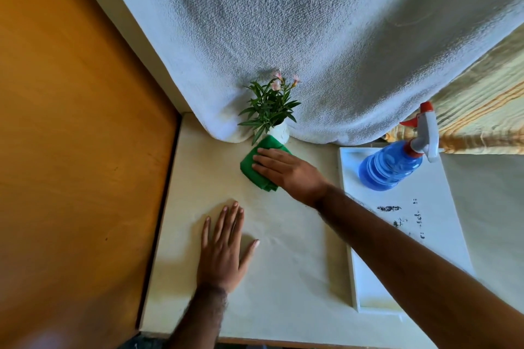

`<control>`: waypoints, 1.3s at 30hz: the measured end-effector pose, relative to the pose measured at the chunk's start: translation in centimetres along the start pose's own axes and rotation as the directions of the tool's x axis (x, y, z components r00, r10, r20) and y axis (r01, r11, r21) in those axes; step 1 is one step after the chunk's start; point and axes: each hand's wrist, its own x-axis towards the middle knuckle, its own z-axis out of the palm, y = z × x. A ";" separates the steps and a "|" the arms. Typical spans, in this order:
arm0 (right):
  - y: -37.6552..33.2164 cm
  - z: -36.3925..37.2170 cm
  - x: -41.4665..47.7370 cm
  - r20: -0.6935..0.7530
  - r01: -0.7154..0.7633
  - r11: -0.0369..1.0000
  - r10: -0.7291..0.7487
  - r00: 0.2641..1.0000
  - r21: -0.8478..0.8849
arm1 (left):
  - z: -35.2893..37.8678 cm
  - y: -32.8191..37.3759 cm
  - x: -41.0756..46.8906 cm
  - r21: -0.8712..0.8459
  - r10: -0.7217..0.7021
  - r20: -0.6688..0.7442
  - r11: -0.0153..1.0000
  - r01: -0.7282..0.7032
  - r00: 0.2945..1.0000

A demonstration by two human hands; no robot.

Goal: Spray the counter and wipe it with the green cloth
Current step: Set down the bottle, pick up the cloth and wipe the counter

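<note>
A folded green cloth [252,167] lies on the cream counter [289,258] near its far edge. My right hand [289,173] presses flat on the cloth, fingers pointing left, covering its right part. My left hand [224,249] rests palm down on the bare counter nearer to me, fingers spread and holding nothing. A blue spray bottle [394,161] with a white and red trigger head stands at the right, on a white tray [419,238], apart from both hands.
A small plant in a white pot [272,110] stands just behind the cloth, touching the hanging white curtain [312,37]. A brown wooden panel [79,150] bounds the counter on the left. The tray has dark smudges. A striped cloth [482,110] hangs at far right.
</note>
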 end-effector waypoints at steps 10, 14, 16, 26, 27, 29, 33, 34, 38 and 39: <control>2.0 -0.4 2.9 0.058 -0.061 0.992 0.055 0.997 0.111 | 0.0 0.1 0.2 0.005 0.002 0.009 1.000 -0.002 1.000; 1.1 1.5 1.7 0.235 -0.341 0.899 0.281 0.930 0.274 | -0.2 0.1 0.0 0.002 0.001 0.002 1.000 -0.001 1.000; 0.9 2.0 1.2 0.254 -0.424 0.840 0.353 0.901 0.337 | -0.2 0.1 0.0 -0.009 0.003 -0.005 1.000 -0.003 1.000; 0.9 -1.3 0.7 -0.031 -0.016 0.997 0.018 0.999 0.073 | -0.1 0.1 -0.1 -0.004 0.011 -0.026 1.000 -0.011 1.000; 1.4 -1.5 0.7 -0.020 -0.037 0.996 0.039 0.999 0.079 | -0.1 0.1 -0.1 -0.004 0.012 -0.025 1.000 -0.012 1.000; 2.2 -1.5 0.5 0.010 -0.075 0.991 0.074 0.997 0.109 | -0.1 0.0 -0.1 0.001 0.017 -0.023 1.000 -0.017 1.000; 2.2 -0.6 -0.1 0.058 -0.142 0.975 0.134 0.989 0.171 | 0.0 0.0 0.1 0.011 0.017 -0.030 1.000 -0.016 0.999; 2.0 -0.3 -0.2 0.069 -0.171 0.966 0.160 0.985 0.195 | 0.1 0.0 0.1 0.013 0.016 -0.031 1.000 -0.016 0.999; 1.7 1.3 -0.8 0.117 -0.274 0.926 0.251 0.961 0.261 | 0.2 -0.1 -0.1 0.016 0.014 -0.033 1.000 -0.013 0.999; 1.6 1.6 -0.9 0.143 -0.305 0.910 0.275 0.951 0.281 | 0.2 -0.1 0.0 0.014 0.013 -0.034 1.000 -0.012 0.999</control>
